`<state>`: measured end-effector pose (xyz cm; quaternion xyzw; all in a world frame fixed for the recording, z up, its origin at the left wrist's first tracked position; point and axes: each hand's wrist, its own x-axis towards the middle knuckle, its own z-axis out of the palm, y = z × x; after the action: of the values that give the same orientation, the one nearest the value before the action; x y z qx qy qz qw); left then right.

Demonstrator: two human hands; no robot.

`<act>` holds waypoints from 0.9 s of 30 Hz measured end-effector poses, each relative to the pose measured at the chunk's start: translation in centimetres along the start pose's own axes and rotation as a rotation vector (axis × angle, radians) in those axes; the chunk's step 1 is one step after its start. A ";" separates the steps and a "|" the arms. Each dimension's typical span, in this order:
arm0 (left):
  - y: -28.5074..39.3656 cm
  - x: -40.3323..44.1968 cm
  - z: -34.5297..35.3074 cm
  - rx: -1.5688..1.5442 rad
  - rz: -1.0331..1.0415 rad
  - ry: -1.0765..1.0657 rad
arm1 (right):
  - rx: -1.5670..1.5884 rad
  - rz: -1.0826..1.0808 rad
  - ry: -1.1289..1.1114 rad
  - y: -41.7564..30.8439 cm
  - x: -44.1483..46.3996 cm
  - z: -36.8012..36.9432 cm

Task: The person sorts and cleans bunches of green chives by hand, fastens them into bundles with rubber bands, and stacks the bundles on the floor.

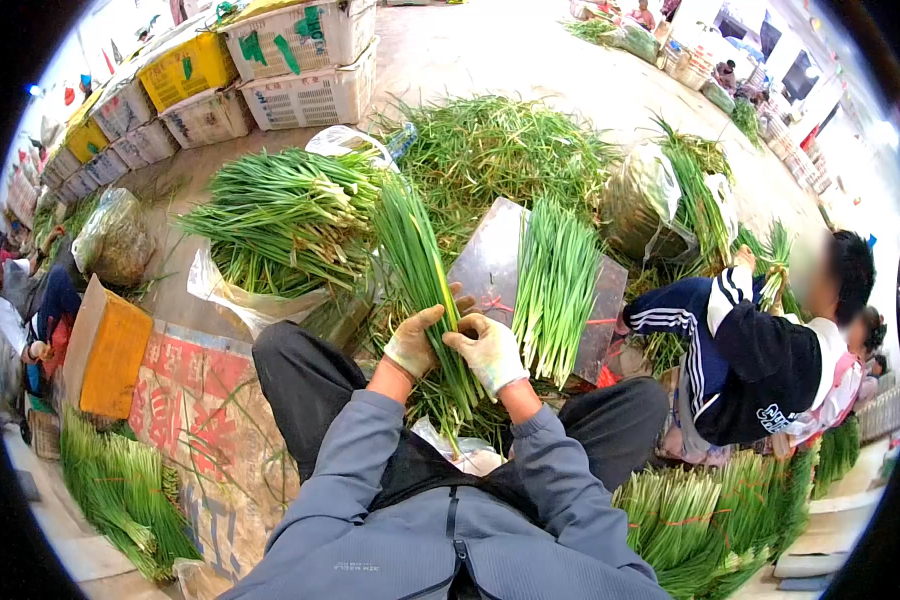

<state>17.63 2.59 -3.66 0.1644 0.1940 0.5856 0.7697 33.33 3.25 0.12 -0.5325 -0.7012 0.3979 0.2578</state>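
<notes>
A bunch of long green stalks [410, 240] is held upright between my two gloved hands, over my lap. My left hand [416, 342] is wrapped round it from the left side. At its right edge, my right hand [488, 352] has its thumb and fingers pinched on a yellowish-green leaf of the bunch. Just right of my hands, a flat row of similar stalks [558, 290] lies on a grey board [490, 245], with a thin red tie beside it. A large pile of stalks [285, 215] rests on white plastic at the left.
Loose green leaves [500, 140] are heaped beyond the board. Stacked crates [305, 95] stand at the back left. A person in a dark jacket [755, 350] sits close on the right, holding stalks. Tied bundles [690, 510] lie at the lower right, others [125, 495] at the lower left.
</notes>
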 end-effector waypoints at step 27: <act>2.4 0.6 4.9 0.028 0.124 -0.106 | 0.282 -0.032 -0.153 0.6 -3.1 1.5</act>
<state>18.16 3.63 1.67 0.2176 0.1504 0.6200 0.7386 33.39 -0.06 -1.07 -0.4480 -0.6642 0.5277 0.2823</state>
